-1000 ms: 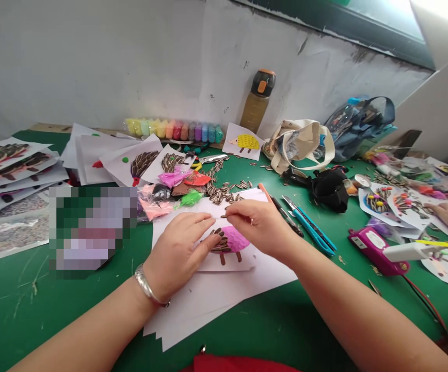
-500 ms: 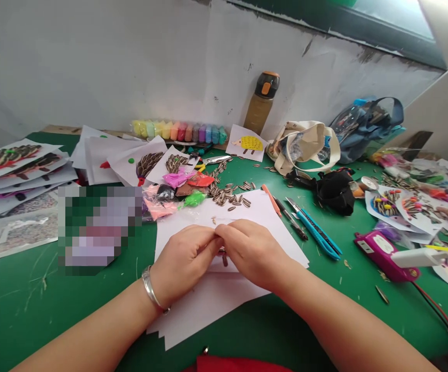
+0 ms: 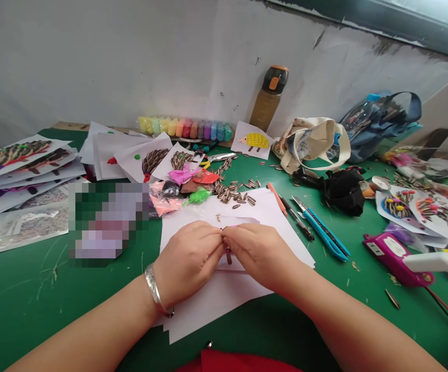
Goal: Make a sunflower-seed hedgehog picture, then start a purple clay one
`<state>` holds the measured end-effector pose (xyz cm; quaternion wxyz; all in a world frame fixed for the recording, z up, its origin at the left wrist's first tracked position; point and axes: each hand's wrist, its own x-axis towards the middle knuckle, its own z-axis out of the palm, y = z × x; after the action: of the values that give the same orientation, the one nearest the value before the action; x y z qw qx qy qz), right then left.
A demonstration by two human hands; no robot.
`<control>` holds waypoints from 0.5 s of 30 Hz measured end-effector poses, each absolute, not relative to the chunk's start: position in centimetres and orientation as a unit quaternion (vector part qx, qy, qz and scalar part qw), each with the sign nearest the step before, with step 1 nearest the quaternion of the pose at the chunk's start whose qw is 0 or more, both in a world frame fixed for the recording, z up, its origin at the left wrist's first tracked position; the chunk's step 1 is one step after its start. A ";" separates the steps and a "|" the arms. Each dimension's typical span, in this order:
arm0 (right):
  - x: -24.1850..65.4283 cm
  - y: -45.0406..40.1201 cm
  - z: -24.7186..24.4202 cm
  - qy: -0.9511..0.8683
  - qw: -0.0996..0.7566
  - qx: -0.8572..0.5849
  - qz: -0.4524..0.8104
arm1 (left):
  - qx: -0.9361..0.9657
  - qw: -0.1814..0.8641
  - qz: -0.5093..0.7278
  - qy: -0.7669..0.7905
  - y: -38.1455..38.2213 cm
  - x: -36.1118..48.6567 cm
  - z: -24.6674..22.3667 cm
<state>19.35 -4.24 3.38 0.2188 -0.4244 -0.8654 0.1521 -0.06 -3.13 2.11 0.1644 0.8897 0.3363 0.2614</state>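
Hiding most of the paper card point(image 3: 232, 267), left hand point(image 3: 187, 263) and right hand point(image 3: 260, 257) meet.

My left hand point(image 3: 187, 263) and right hand point(image 3: 260, 256) meet over a paper card point(image 3: 236, 266), fingers point(image 3: 221, 243) just above a dark sunflower seed point(image 3: 228, 255), with stacked white paper point(image 3: 224, 307) beneath and loose seeds point(image 3: 234, 194) beyond on the green surface point(image 3: 26, 305).

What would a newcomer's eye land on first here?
Centre frame, the left hand and right hand pinch together above stacked white paper, with a dark seed-like piece showing just below the fingers. Just beyond them, striped sunflower seeds lie scattered on the green table. Farther back, a rainbow row of packaged modelling clay stands against the wall.
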 end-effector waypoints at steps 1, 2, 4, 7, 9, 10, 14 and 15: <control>19.5 -4.1 3.5 -0.846 0.235 -0.445 0.178 | 0.889 0.156 0.266 0.337 -3.1 -0.1 2.1; 19.7 -3.9 3.5 -0.821 0.256 -0.469 0.200 | 0.888 0.145 0.275 0.339 -2.9 -0.2 2.1; 20.1 -3.5 3.4 -0.767 0.303 -0.515 0.233 | 0.885 0.119 0.292 0.344 -2.6 -0.3 1.9; 21.0 -2.7 2.9 -0.707 0.338 -0.556 0.278 | 0.892 0.115 0.247 0.360 -1.9 -0.4 1.4; 21.4 -2.2 2.4 -0.693 0.329 -0.559 0.313 | 0.898 0.131 0.195 0.371 -1.6 -0.4 1.2; 21.5 -2.1 2.2 -0.693 0.318 -0.558 0.326 | 0.900 0.137 0.176 0.374 -1.6 -0.3 1.2; 21.7 -1.9 1.8 -0.726 0.267 -0.553 0.310 | 0.902 0.142 0.145 0.382 -1.6 -0.2 1.2; 21.7 -1.9 1.8 -0.738 0.253 -0.552 0.296 | 0.902 0.142 0.140 0.383 -1.7 -0.2 1.3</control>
<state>21.74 -1.90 1.75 0.2531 -0.5516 -0.7378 0.2955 -0.20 -1.66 1.29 0.1418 0.9018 0.3834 0.1404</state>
